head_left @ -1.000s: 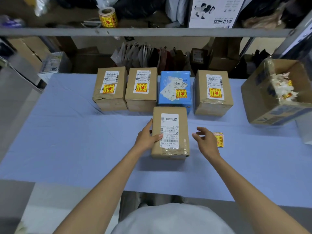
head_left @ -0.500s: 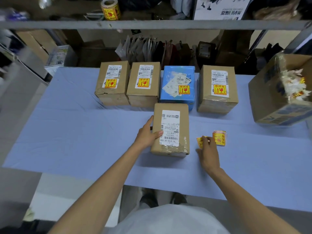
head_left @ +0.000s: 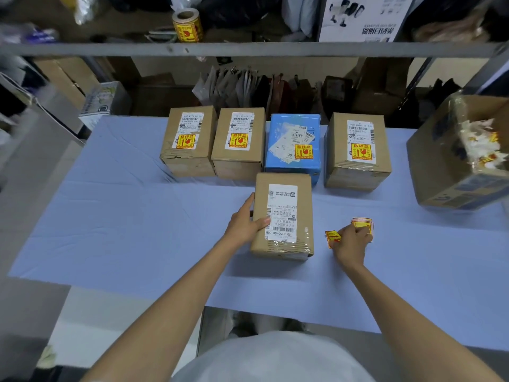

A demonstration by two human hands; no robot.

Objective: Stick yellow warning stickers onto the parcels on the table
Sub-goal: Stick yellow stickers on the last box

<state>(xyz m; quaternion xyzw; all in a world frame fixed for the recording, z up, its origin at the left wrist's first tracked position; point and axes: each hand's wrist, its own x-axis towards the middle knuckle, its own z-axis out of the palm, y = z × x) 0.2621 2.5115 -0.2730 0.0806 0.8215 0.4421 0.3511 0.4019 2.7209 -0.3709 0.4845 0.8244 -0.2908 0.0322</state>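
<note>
The right grip [head_left: 351,241] is pinching a sticker [head_left: 332,238] just right of the parcel [head_left: 282,216], which is lying lengthwise away from the person on the desk [head_left: 137,216], the left grip [head_left: 243,226] clasping its left side.

A pale grey-white top [head_left: 275,359] fills the bottom centre of the frame, plain and smooth, slightly blurred. From the lower corners the left arm [head_left: 165,304] and right arm [head_left: 407,307] show uncovered along their whole visible length, up to the left hand [head_left: 242,226] and right hand [head_left: 351,244] at mid-frame.
</note>
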